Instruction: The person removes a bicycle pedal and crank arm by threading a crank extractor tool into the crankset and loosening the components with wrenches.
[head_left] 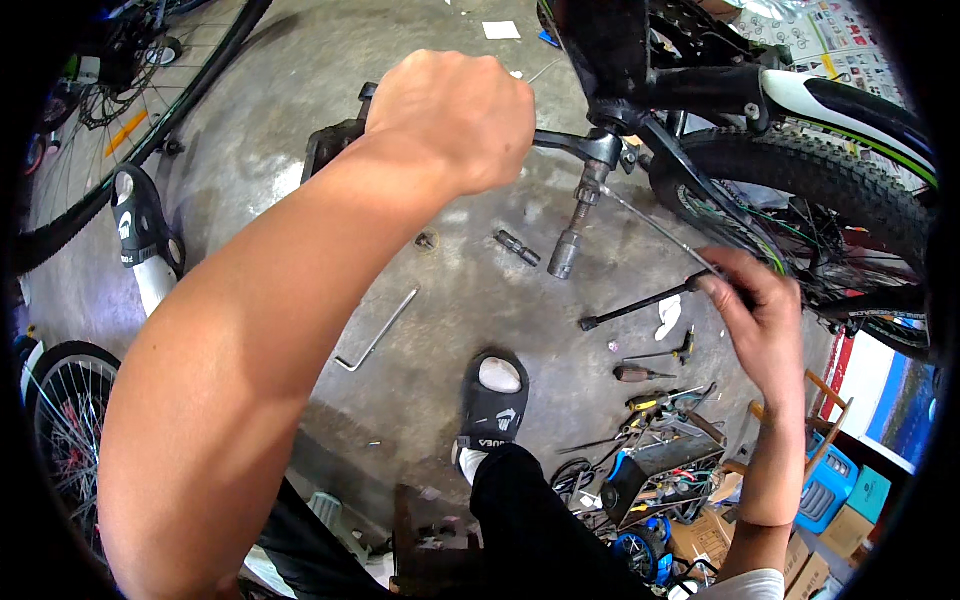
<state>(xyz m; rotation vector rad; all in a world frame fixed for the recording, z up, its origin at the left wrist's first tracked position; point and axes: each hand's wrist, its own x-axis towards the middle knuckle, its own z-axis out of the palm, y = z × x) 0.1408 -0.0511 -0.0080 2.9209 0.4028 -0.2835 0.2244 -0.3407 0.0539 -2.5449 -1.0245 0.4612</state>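
My left hand (450, 120) is a closed fist over the end of the black crank arm (570, 142), next to the black pedal (330, 140) of a bicycle (700, 80). A metal puller-like tool (575, 225) hangs down from the crank's hub. My right hand (755, 310) is closed on one end of a black bar tool (640, 303), just in front of the rear tyre (800, 170). A thin silver rod (655, 225) runs from the hub toward that hand. Whether the fingers also hold the rod is unclear.
On the concrete floor lie an L-shaped hex key (375, 335), a small socket (517, 247), a nut (425, 240) and screwdrivers (640, 373). An open toolbox (660, 470) stands lower right. Another bicycle wheel (70, 170) is at the left. My sandalled feet (495, 400) rest on the floor.
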